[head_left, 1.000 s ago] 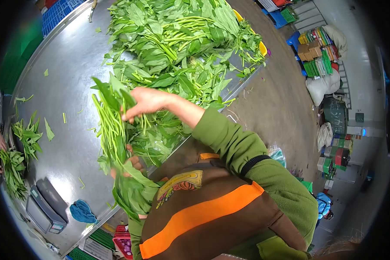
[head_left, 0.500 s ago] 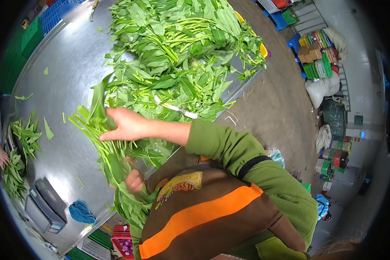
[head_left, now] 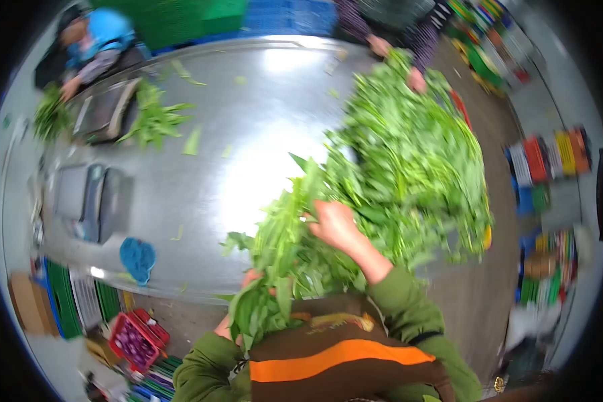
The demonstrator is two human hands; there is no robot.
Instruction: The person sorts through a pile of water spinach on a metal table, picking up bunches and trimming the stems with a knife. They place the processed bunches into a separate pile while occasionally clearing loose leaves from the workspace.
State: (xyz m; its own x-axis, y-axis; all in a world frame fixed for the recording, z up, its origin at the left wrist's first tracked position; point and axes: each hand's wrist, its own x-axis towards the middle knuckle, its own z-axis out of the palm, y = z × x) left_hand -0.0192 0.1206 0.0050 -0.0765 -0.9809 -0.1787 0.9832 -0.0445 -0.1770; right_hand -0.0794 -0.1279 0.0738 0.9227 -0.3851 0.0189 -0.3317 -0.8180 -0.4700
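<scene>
A long bunch of water spinach (head_left: 278,234) hangs over the near edge of the metal table, in front of my apron. My left hand (head_left: 248,281) is closed round its lower, leafy part, and leaves cover most of the fingers. Higher up, my right hand (head_left: 335,224) grips the stems and a leaf at the bunch's upper end, its fingers curled in. To the right of that hand lies a large heap of water spinach (head_left: 415,154), blurred by motion.
Across the metal table (head_left: 201,181), a co-worker's hands (head_left: 417,82) touch the heap. At far left another person holds greens (head_left: 52,114) beside a scale (head_left: 104,110). A second scale (head_left: 80,194) and a blue cloth (head_left: 138,260) lie left. A red crate (head_left: 137,338) stands below.
The view has swung round, bringing the co-workers and more of the table into sight. Both hands still hold the bunch. The knife seen on the heap earlier cannot be made out now.
</scene>
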